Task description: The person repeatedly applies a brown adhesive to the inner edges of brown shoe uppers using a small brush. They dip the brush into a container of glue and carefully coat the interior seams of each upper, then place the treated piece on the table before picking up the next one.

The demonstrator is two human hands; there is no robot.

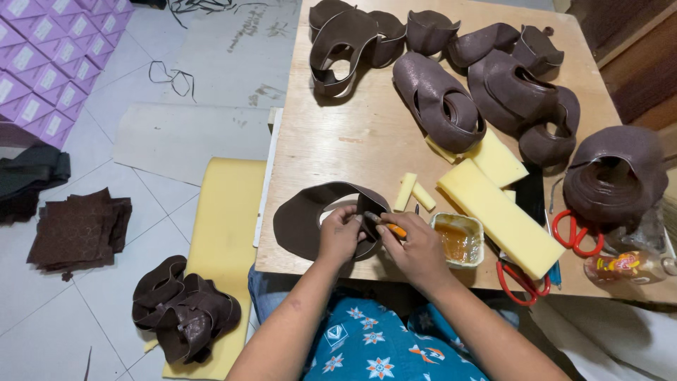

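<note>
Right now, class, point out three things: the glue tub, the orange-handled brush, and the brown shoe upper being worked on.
glue tub point(458, 240), head view, on its amber contents.
orange-handled brush point(395, 228), head view, on the orange handle.
brown shoe upper point(300, 219), head view, on its flat left side.

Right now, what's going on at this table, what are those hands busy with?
A person seated at a wooden table is working on a dark brown leather shoe upper. The left hand pinches its edge, while the right hand holds an orange-handled brush against it. A small tub of amber glue sits just right of the hands, beside yellow foam blocks and red scissors. More shaped brown uppers lie across the far side of the table, and others are piled on the floor.
</note>
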